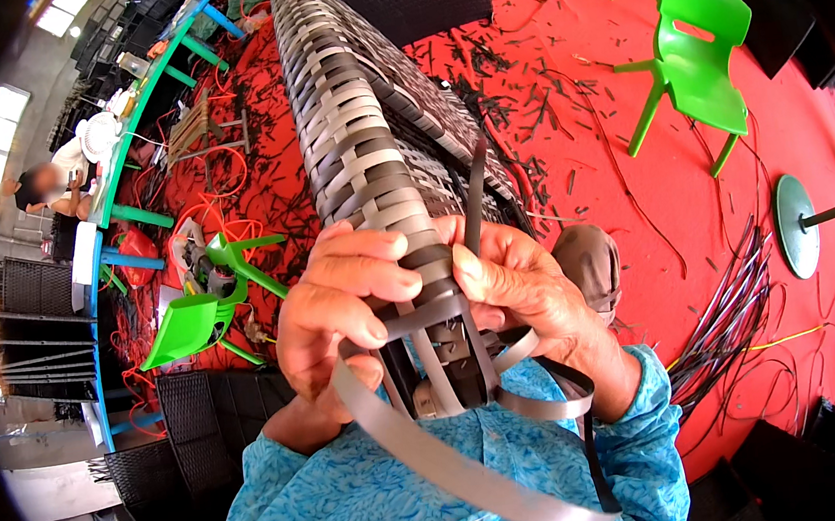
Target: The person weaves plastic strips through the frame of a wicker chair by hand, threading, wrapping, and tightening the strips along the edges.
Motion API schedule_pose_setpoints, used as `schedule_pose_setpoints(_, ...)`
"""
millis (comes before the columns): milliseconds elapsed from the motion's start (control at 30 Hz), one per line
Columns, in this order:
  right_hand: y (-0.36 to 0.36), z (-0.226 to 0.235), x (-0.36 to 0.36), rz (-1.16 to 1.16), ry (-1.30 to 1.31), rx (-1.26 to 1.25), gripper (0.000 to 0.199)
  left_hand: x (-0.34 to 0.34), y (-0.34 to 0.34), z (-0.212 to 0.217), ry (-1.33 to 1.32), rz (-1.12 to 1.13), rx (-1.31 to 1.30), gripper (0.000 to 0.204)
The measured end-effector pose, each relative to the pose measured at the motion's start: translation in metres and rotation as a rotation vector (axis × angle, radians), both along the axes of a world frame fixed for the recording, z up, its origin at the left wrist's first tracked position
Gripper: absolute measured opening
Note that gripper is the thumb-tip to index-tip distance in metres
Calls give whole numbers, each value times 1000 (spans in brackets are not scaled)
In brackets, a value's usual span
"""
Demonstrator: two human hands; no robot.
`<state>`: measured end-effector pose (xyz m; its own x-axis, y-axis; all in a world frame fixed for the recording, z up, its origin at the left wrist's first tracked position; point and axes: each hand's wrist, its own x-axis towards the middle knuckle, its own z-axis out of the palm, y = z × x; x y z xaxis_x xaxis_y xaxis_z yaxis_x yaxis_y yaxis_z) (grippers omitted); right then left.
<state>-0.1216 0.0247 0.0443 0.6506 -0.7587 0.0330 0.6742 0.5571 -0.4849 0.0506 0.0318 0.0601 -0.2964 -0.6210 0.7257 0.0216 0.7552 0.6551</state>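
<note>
A long frame (348, 116), woven over with flat grey, brown and beige strips, runs from the far side toward my body. At its near end the weave stops and bare lengthwise strips show. My left hand (341, 303) wraps the left side there, its fingers on the weave. On the right side my right hand (520, 276) pinches a dark flat strip (476, 195) between thumb and fingers; the strip's end sticks up. A loose grey strip (458, 468) curves down across my blue patterned sleeve and shirt. Another strip loops below my right hand.
Green plastic chairs stand at the right (703, 42) and left (188, 328). A round green stool top (796, 224) lies tipped at the right, near a bundle of dark strips (724, 311). Strip scraps litter the red floor (624, 210). Another person (53, 185) sits beyond a long table (122, 163).
</note>
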Motion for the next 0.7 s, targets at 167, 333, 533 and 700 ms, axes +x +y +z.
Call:
schedule_pose_setpoints(167, 2, -2, -2, -39, 33, -16, 32, -2, 1, 4, -121, 84, -18, 22)
schedule_pose_setpoints(333, 6, -5, 5, -85, 94, -44, 31, 4, 0, 11, -145, 92, -55, 19)
schedule_pose_setpoints(533, 4, -5, 2, -68, 72, -59, 30, 17, -10, 19, -310, 58, -186, 24)
schedule_pose_setpoints(700, 3, -14, 3, -53, 5, -29, 33, 14, -12, 10, -226, 64, -167, 23)
